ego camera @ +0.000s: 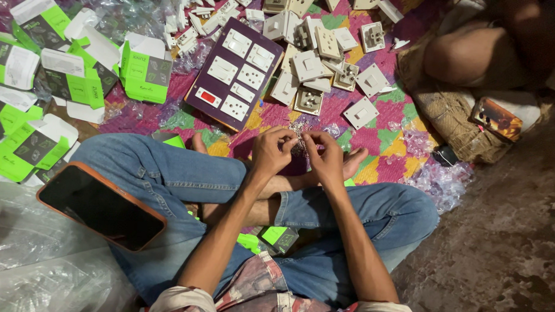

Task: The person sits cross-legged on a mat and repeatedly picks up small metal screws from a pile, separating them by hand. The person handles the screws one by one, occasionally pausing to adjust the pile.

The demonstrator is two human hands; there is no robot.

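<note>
I sit cross-legged in blue jeans on a patterned mat. My left hand [273, 151] and my right hand [324, 156] meet above my bare feet, and both pinch a small clear plastic bag of tiny metal parts [299, 137]. Just beyond my hands lies a dark purple switch panel [235, 73] with white switches, sockets and one red switch. A heap of loose white switches and sockets [321, 56] lies to its right.
Green-and-white cardboard boxes [59, 74] are scattered at the left. A black phone in an orange case [100, 206] rests on my left thigh. Clear plastic wrap [34, 264] fills the lower left. Another person's bent leg [472, 52] and a second phone [497, 119] are at the upper right.
</note>
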